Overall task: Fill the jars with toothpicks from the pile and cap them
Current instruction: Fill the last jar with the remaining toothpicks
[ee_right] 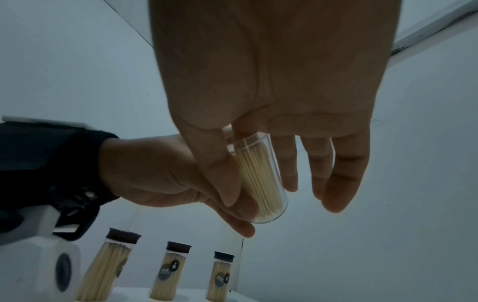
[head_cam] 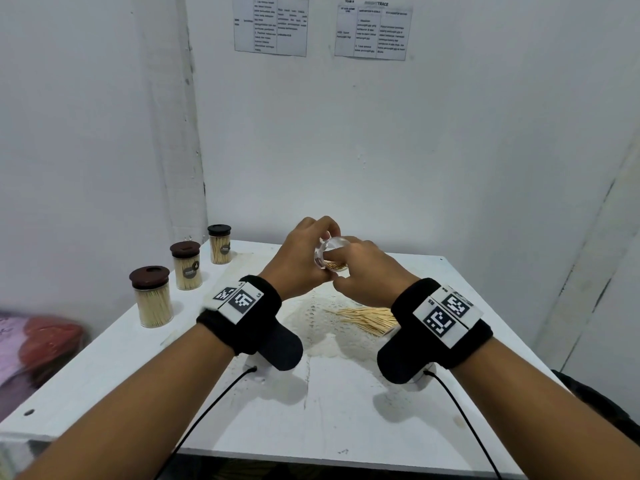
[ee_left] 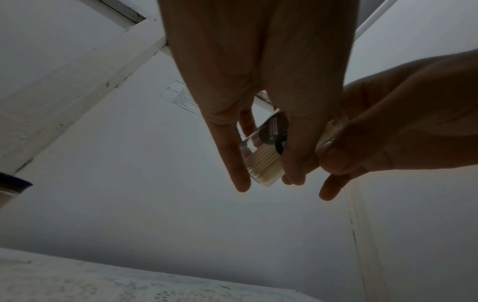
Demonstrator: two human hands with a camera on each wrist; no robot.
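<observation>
Uncapped clear jar (head_cam: 330, 258), part-filled with toothpicks, held tilted above the white table (head_cam: 173, 358) by left hand (head_cam: 298, 258) gripping it and right hand (head_cam: 367, 271) pinching its rim, toothpick pile (head_cam: 367, 318) below on lace doily (head_cam: 322, 327), three capped jars (head_cam: 152, 296) left, white walls (head_cam: 415, 133) with two posted sheets (head_cam: 270, 24).

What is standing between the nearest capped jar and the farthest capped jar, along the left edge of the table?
One more capped jar of toothpicks stands there, between the nearest capped jar and the farthest capped jar; the head view shows it.
</observation>
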